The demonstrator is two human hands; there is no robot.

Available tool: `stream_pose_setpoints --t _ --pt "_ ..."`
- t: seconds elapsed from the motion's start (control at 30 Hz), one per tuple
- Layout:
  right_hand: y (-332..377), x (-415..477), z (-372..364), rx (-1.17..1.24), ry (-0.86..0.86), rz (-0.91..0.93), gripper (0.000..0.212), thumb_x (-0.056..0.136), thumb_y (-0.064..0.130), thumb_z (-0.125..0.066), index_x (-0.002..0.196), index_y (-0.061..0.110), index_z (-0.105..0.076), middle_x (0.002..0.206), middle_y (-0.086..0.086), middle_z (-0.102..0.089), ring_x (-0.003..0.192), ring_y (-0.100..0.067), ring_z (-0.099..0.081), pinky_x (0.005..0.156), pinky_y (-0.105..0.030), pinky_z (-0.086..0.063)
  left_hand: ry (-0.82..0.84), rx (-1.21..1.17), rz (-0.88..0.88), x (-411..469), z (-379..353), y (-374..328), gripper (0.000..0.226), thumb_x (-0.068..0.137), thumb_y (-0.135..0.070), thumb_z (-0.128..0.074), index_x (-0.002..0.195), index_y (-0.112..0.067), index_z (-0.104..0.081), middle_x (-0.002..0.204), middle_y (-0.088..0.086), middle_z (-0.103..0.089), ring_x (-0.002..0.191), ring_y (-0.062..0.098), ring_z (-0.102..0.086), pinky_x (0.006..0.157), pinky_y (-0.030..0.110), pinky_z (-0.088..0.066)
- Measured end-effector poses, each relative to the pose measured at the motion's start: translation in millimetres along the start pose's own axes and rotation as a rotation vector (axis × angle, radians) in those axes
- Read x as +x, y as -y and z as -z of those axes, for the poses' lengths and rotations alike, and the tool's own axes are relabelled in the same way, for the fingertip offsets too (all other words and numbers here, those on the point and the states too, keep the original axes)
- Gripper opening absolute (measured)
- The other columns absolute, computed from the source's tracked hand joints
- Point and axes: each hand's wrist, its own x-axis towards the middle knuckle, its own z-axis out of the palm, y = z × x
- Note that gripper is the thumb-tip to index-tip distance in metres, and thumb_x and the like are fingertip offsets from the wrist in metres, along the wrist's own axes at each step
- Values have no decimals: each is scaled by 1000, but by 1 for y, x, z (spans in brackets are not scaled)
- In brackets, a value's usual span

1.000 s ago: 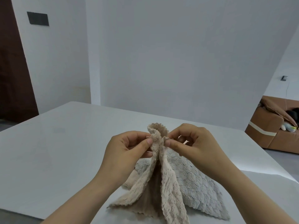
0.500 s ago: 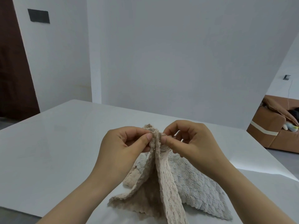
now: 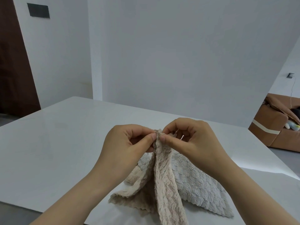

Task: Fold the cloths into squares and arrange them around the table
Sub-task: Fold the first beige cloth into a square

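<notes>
- Beige fleece cloth (image 3: pixel 164 184) is showing in the head view. It is hanging tent-like from my two hands, and its scalloped lower edges are trailing on the white table (image 3: pixel 65 135) close to the near edge.
- I am pinching its top corner with my left hand (image 3: pixel 128 146), thumb pressed against curled fingers. My right hand (image 3: pixel 188 140) is pinching the same corner from the other side, and the two thumbs are almost touching.
- A grey cloth (image 3: pixel 199 184) is lying flat on the table below my right wrist, with the beige one partly resting on it.
- I am reading this as matching up corners before a fold is laid down, so the task looks to be at an early stage.
- To do it well, I am planning to line the scalloped edges up between my thumbs and then slide my hands apart along the edge until it pulls taut. I would also lift the beige cloth clear so that the grey one is not dragged along.
- The gripped corner is sitting between my thumbs, while the rest is falling below them, towards me and between my forearms.
</notes>
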Motion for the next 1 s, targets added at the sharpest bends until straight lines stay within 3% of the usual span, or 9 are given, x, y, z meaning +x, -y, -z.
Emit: stream_pose_setpoints --t 0.27,0.5,0.7,1.0 --pt "-3 0 0 5 18 3 9 79 21 -77 72 19 -72 62 10 -64 51 -3 -51 51 -8 -35 63 38 -19 -2 3 0 14 83 -6 -67 84 -15 -78 80 -5 -77 73 12 -73 67 18 -57" --pt "-3 0 0 -6 20 22 9 79 22 -77 73 19 -72 65 11 -65 53 -3 -52 51 -7 -35 37 111 -69 1 2 1 19 83 -5 -67 77 -18 -78 71 -3 -75 68 13 -72 65 18 -56" --pt "-9 2 9 -73 46 35 9 80 27 -75 77 20 -70 67 12 -64 52 -2 -51 53 -6 -36 -49 178 -134 7 8 -1 15 82 -10 -66 72 -18 -75 69 -2 -73 65 13 -71 71 30 -58" --pt "-28 2 26 -206 43 34 16 82 24 -74 71 14 -67 67 6 -61 58 -8 -54 55 -9 -37 -189 210 -187 28 25 -4 18 87 -12 -60 72 -16 -68 70 9 -67 69 29 -62 74 47 -56"
